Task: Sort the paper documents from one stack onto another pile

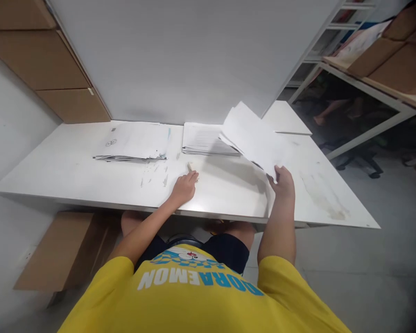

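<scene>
My right hand (283,181) grips the near corner of a sheaf of white paper sheets (253,136), lifted above the white table (72,171) and tilted toward the middle stack. My left hand (185,185) rests on the table with fingers closed round a small pale stick-like object (190,167). A stack of printed papers (203,138) lies just beyond, partly under the lifted sheets. Another pile of papers (135,143) lies to the left.
A white partition wall (180,55) stands behind the table. Cardboard boxes (45,60) are stacked at the left and one sits under the table (65,249). Metal shelving with boxes (377,55) stands at the right. Grey smudges mark the tabletop.
</scene>
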Demonstrator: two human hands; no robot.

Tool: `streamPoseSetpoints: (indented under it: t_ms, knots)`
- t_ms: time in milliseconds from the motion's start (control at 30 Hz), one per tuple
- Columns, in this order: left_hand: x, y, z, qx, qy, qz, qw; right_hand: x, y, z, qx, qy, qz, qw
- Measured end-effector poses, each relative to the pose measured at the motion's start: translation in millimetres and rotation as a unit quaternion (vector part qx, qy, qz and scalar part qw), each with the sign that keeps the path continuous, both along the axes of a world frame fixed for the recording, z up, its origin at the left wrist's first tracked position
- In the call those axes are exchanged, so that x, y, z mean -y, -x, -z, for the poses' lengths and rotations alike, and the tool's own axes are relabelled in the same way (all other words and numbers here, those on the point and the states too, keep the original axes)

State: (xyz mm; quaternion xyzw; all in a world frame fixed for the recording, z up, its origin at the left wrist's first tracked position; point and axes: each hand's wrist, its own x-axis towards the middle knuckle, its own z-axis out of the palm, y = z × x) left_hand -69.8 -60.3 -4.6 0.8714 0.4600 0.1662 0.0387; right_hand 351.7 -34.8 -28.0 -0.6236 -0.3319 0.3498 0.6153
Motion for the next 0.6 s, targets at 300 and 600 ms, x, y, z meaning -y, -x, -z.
streamPoseSetpoints:
  t_ms: [300,600]
  knots:
    - [2.0,2.8,1.7,-0.004,-0.013,-0.006,1.000,-167.7,86.3,-31.7,0.210,0.113,-0.081,0.968]
    - [2.0,1.9,1.9,-0.032,-0.013,-0.008,0.999,-205.0,100.3,-20.0,0.360,0.152,-0.005,0.921]
